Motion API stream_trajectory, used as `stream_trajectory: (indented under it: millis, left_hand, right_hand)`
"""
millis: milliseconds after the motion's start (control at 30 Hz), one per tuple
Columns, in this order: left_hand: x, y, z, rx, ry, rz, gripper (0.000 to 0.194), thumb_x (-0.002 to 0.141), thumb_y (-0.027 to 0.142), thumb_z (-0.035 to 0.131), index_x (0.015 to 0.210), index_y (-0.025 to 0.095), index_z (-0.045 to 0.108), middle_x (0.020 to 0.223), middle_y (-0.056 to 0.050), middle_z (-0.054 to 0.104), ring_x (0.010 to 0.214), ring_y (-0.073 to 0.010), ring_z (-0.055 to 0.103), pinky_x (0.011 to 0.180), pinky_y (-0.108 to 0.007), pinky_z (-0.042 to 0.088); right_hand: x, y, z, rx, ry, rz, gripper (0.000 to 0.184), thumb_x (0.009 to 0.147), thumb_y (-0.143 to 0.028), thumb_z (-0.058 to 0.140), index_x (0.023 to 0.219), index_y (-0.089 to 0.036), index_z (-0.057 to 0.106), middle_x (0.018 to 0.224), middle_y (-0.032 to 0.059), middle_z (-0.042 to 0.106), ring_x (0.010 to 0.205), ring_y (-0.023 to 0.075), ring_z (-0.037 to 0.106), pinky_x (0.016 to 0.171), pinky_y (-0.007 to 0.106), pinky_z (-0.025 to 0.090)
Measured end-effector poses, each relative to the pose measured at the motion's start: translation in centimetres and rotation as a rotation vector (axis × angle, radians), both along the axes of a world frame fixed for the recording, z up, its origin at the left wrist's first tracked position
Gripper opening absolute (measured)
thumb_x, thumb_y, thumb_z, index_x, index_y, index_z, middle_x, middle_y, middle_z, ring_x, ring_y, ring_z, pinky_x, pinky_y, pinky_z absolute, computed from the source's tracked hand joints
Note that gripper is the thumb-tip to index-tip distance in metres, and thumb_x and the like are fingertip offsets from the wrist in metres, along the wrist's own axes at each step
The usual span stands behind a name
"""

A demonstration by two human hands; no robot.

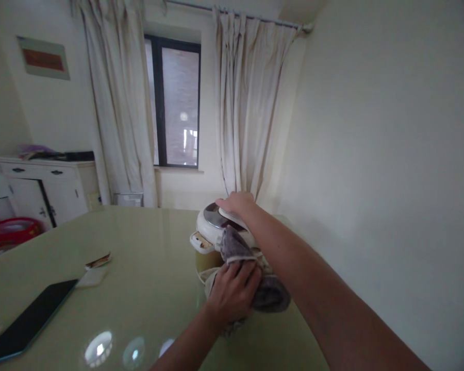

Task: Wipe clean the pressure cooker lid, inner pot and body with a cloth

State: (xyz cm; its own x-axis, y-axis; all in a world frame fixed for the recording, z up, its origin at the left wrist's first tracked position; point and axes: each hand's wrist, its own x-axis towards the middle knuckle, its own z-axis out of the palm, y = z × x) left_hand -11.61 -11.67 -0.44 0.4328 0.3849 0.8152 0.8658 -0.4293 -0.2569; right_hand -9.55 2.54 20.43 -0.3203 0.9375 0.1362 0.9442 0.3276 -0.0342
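Note:
A white electric cooker (208, 224) with a shiny lid top stands on the glossy table. My left hand (234, 288) is closed on a grey cloth (234, 245), pressing it against the near side of the cooker. Part of the cloth hangs in a thick fold to the right of that hand. Over the top of the lid reaches my right hand (240, 202), its fingers bent around the white handle (234, 219). My right forearm covers the cooker's right side, and the right fingertips are mostly hidden.
The pale green table (147, 247) reflects the ceiling lights. On its left lie a dark tablet (34, 319) and a small opened packet (98, 261). A bare wall (386, 154) runs close on the right. A white cabinet (62, 190) and a red basket (13, 232) stand beyond the table.

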Motion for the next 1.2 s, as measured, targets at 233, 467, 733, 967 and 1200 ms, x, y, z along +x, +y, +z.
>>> stream_trajectory:
  millis: [233, 467, 733, 967, 1200]
  left_hand:
    - [-7.0, 1.0, -10.1, -0.196, 0.066, -0.15, 0.057, 0.073, 0.048, 0.082, 0.129, 0.035, 0.077, 0.115, -0.007, 0.085, 0.101, -0.0318, 0.079, 0.095, -0.045, 0.06]
    - [-10.2, 2.6, -9.6, -0.164, -0.989, 0.09, 0.052, 0.082, 0.059, 0.065, 0.117, 0.021, 0.076, 0.115, -0.016, 0.079, 0.113, -0.038, 0.075, 0.101, -0.052, 0.061]
    - [-11.4, 5.9, -6.9, -0.264, -1.329, 0.137, 0.049, 0.099, 0.051, 0.04, 0.122, 0.021, 0.071, 0.108, -0.011, 0.079, 0.117, -0.0344, 0.075, 0.109, -0.055, 0.058]
    - [-7.1, 0.8, -10.8, -0.202, -0.785, 0.114, 0.066, 0.084, 0.036, 0.066, 0.148, 0.022, 0.06, 0.153, -0.021, 0.063, 0.146, -0.0451, 0.057, 0.111, -0.064, 0.056]
    - [1.9, 2.4, -4.7, -0.361, 0.217, -0.174, 0.044, 0.092, 0.001, 0.051, 0.12, 0.023, 0.078, 0.112, -0.003, 0.084, 0.123, -0.0229, 0.075, 0.124, -0.043, 0.047]
  right_hand:
    - [0.1, -0.7, -0.3, 0.047, -0.061, 0.012, 0.064, 0.098, -0.055, 0.051, 0.136, -0.009, 0.074, 0.143, 0.0255, 0.071, 0.133, 0.04, 0.068, 0.101, 0.05, 0.059]
    - [1.0, -0.5, -1.7, 0.073, 0.081, -0.004, 0.072, 0.097, -0.062, 0.05, 0.141, -0.009, 0.068, 0.139, 0.0259, 0.072, 0.129, 0.0378, 0.071, 0.1, 0.045, 0.059]
    - [1.0, -0.5, -2.1, 0.102, 0.147, -0.009, 0.074, 0.095, -0.063, 0.051, 0.14, -0.007, 0.067, 0.134, 0.026, 0.075, 0.126, 0.0381, 0.072, 0.097, 0.044, 0.059]
    - [1.0, -0.4, -2.5, 0.122, 0.187, -0.021, 0.072, 0.095, -0.062, 0.052, 0.139, -0.008, 0.067, 0.134, 0.0272, 0.074, 0.126, 0.0386, 0.072, 0.095, 0.044, 0.059]
    - [1.1, -0.4, -2.7, 0.123, 0.203, -0.022, 0.073, 0.094, -0.063, 0.052, 0.142, -0.008, 0.065, 0.136, 0.0271, 0.073, 0.128, 0.0382, 0.071, 0.098, 0.044, 0.058]
